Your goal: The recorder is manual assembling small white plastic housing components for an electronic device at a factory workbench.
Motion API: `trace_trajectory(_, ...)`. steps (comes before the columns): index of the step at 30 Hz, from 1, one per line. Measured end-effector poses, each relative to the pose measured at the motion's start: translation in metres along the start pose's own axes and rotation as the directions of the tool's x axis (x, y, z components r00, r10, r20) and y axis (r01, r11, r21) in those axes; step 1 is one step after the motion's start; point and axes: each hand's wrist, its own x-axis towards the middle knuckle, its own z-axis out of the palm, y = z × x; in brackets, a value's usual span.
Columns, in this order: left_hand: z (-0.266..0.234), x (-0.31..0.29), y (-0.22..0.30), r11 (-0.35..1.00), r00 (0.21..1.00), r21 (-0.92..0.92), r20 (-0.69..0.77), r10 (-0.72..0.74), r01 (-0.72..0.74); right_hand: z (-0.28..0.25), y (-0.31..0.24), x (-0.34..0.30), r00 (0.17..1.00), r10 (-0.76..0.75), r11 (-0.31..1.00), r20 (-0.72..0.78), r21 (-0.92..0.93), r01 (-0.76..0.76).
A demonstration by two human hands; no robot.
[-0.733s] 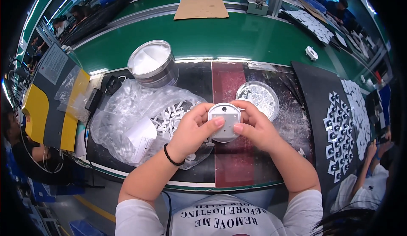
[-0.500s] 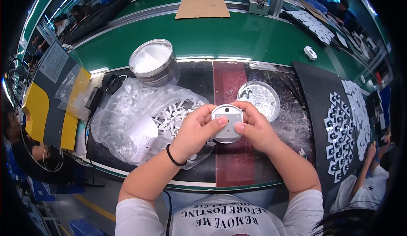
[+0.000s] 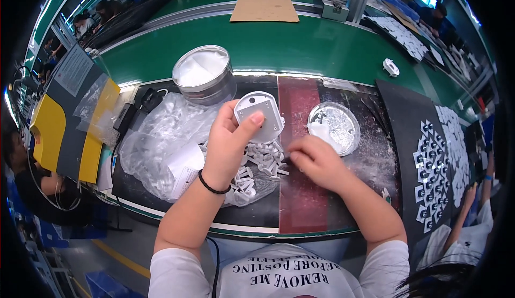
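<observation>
With the white housing (image 3: 271, 129) as the clock's centre, a green belt surface (image 3: 268, 46) is stretching across twelve, its ends bending toward the dark rim. A clear plastic bag (image 3: 155, 124) is sprawling at nine, partly disappearing behind the left hand (image 3: 228, 140). A clear tub (image 3: 206, 89) is standing at ten; a shallow dish (image 3: 348, 126) is sitting at three. The left fingers are gripping the housing, the thumb pressing its grey plate, the rest mostly hiding behind. The right hand (image 3: 323, 165) is hovering at four, fingers curling; whether they are holding anything I cannot tell. Loose white parts (image 3: 264, 161) are lying at six.
</observation>
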Motion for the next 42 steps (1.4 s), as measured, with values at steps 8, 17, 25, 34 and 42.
trace_trajectory(8, -0.001, -0.003, -0.011, 0.999, 0.999, 0.018, 0.043, -0.029, 0.028, 0.020, -0.009, -0.002, 0.971, -0.108, 0.883, 0.215, -0.428, 0.193)
trace_trajectory(17, 0.000, -0.002, -0.014, 0.996, 0.998, 0.074, 0.043, -0.045, 0.041, 0.017, -0.014, -0.008, 0.980, -0.184, 0.884, 0.075, -0.423, 0.198)
trace_trajectory(25, 0.000, -0.001, -0.015, 0.995, 0.996, 0.070, 0.047, -0.071, 0.068, 0.011, -0.006, -0.010, 0.978, -0.185, 0.883, 0.101, -0.419, 0.210)
trace_trajectory(34, 0.003, -0.001, -0.014, 0.993, 0.995, 0.080, 0.041, -0.090, 0.086, -0.075, 0.026, -0.001, 0.942, -0.180, 0.844, -0.282, -0.536, 0.001)
trace_trajectory(42, 0.003, -0.001, -0.017, 0.995, 0.995, 0.051, 0.048, -0.087, 0.085, -0.074, 0.037, -0.001, 0.978, 0.035, 0.769, -0.206, -0.620, -0.159)
